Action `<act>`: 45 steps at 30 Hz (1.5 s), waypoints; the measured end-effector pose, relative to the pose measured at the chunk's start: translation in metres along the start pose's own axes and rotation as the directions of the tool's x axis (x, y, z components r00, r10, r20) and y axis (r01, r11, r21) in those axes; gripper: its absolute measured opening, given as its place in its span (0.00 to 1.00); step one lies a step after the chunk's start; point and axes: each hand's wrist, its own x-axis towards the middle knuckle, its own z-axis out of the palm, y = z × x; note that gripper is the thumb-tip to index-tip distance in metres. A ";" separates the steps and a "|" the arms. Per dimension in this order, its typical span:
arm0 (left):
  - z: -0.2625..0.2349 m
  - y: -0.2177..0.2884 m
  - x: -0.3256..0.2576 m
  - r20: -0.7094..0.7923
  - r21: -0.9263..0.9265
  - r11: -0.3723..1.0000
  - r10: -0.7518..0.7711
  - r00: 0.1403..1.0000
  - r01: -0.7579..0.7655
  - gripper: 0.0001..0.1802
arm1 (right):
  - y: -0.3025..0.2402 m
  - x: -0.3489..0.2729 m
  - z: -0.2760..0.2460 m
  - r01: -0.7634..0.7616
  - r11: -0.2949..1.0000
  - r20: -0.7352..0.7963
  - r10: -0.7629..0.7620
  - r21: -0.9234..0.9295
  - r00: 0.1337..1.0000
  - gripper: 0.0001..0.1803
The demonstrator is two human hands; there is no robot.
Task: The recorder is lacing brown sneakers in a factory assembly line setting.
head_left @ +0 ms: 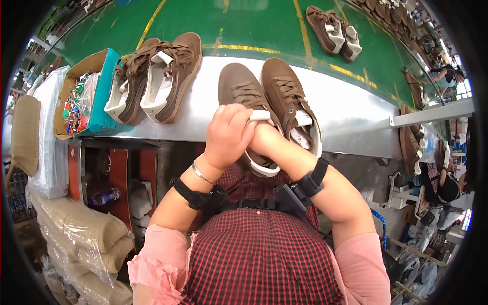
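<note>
A pair of brown lace-up sneakers stands on the metal bench edge in front of me, toes pointing away. My left hand is closed at the opening of the left sneaker, its curled fingers at the white-lined tongue. My right hand crosses close beside it and reaches into the same shoe's opening; its fingers are hidden there. The right sneaker rests alongside, laced, with a white lining and a pale label inside, touched by neither hand's visible part.
Another brown pair stands to the left, beside an open box of small colourful bagged pieces. Beyond runs a green conveyor belt carrying more shoes. A metal bar juts in at right. Plastic-wrapped tan bundles are piled lower left.
</note>
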 end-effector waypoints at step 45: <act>-0.015 -0.020 -0.003 0.016 -0.407 0.853 -0.352 0.936 0.327 0.06 | -0.030 0.036 -0.042 -0.730 0.599 0.446 0.583 0.329 0.679 0.18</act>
